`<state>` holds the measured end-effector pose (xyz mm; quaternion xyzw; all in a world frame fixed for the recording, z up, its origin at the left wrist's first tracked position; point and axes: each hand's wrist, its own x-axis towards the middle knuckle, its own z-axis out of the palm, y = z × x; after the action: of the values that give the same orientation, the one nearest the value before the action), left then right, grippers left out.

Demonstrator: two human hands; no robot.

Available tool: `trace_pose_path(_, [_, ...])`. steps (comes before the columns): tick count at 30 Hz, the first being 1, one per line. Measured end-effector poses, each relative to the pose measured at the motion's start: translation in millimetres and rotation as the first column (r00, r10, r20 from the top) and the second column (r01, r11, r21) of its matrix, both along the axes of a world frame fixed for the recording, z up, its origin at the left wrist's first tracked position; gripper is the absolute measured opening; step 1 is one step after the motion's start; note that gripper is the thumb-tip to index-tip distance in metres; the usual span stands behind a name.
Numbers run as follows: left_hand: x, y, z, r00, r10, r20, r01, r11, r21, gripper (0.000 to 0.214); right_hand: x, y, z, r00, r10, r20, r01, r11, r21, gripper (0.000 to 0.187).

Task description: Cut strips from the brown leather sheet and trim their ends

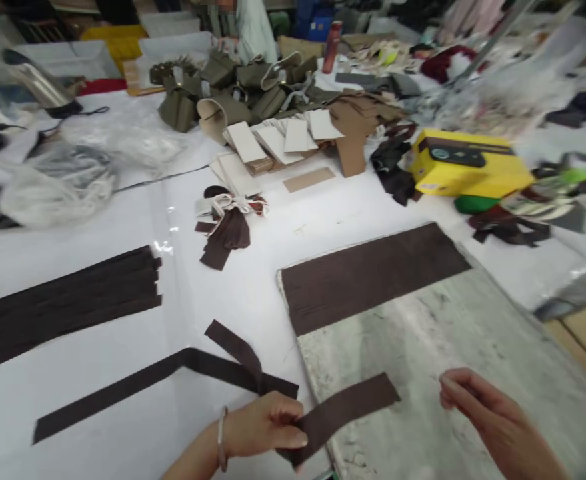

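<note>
My left hand (260,427), with a bangle at the wrist, pinches a dark brown fabric strip (350,412) near the lower middle. One end of that strip reaches right over the pale, marked board (413,353). My right hand (497,420) hovers above the board, apart from the strip; its fingers are curled with thumb and fingertips together, and nothing shows in them. Dark brown material (373,277) lies flat along the board's far edge. Left of the board, another long, bent dark strip (115,393) rests on the white table.
A wide band of dark strips (67,303) lies at the left. Beyond the board are a bundle of brown pieces (227,237), white and tan cards (277,143), olive bags (223,83) and a yellow box (477,167). A plastic bag (60,190) sits at left.
</note>
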<state>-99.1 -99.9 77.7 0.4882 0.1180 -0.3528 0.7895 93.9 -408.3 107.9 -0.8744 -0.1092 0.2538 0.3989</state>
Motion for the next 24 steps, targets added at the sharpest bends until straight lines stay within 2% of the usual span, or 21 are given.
trace_pose_path(3, [14,-9,-5.2,0.999,0.025,-0.039,-0.024,1.0,0.016,0.036,24,-14,-0.8,0.992,-0.116,-0.059,0.118,0.992,0.038,0.039])
trace_pose_path(5, [23,-17,-7.5,0.997,0.044,-0.057,-0.041,0.998,0.057,0.037,28,-10,-7.3,0.984,-0.122,-0.127,0.134,0.987,0.093,0.041])
trace_pose_path(7, [32,-25,-8.7,0.996,0.059,-0.064,-0.054,0.996,0.077,0.038,21,4,-16.4,0.972,-0.092,-0.216,0.124,0.982,0.141,0.045])
trace_pose_path(9, [39,-33,-9.3,0.995,0.065,-0.07,-0.06,0.996,0.072,0.038,1,22,-25.4,0.918,-0.069,-0.39,0.146,0.974,0.171,0.048])
trace_pose_path(11, [43,-40,-8.9,0.994,0.075,-0.08,-0.071,0.996,0.05,0.044,-28,39,-32.3,0.771,-0.052,-0.635,0.225,0.955,0.195,0.051])
trace_pose_path(13, [45,-46,-7.2,0.991,0.101,-0.086,-0.101,0.995,0.008,0.053,-58,54,-37.0,0.523,0.039,-0.851,0.34,0.906,0.25,0.054])
trace_pose_path(14, [45,-49,-5.9,0.99,0.118,-0.082,-0.119,0.993,-0.018,0.057,-71,60,-38.9,0.403,0.109,-0.909,0.413,0.865,0.287,0.055])
trace_pose_path(15, [46,-52,-4.5,0.989,0.129,-0.072,-0.133,0.99,-0.044,0.058,-81,65,-40.6,0.318,0.164,-0.934,0.495,0.811,0.311,0.053])
trace_pose_path(16, [47,-55,-3.1,0.989,0.136,-0.06,-0.14,0.988,-0.064,0.057,-88,70,-42.1,0.273,0.182,-0.945,0.581,0.751,0.313,0.048])
trace_pose_path(18, [48,-60,-1.1,0.99,0.134,-0.042,-0.137,0.987,-0.082,0.051,-89,75,-44.0,0.288,0.101,-0.952,0.726,0.626,0.286,0.033])
trace_pose_path(20, [49,-62,-0.7,0.991,0.119,-0.056,-0.124,0.986,-0.107,0.048,-77,75,-43.7,0.36,-0.03,-0.932,0.795,0.533,0.29,0.023])
trace_pose_path(22, [49,-62,-1.4,0.991,0.079,-0.112,-0.092,0.989,-0.113,0.049,-57,70,-41.3,0.432,-0.097,-0.896,0.794,0.512,0.328,0.023])
trace_pose_path(24, [47,-60,-1.6,0.978,0.032,-0.205,-0.031,0.999,0.008,0.05,-33,62,-38.8,0.506,-0.157,-0.848,0.775,0.515,0.366,0.027])
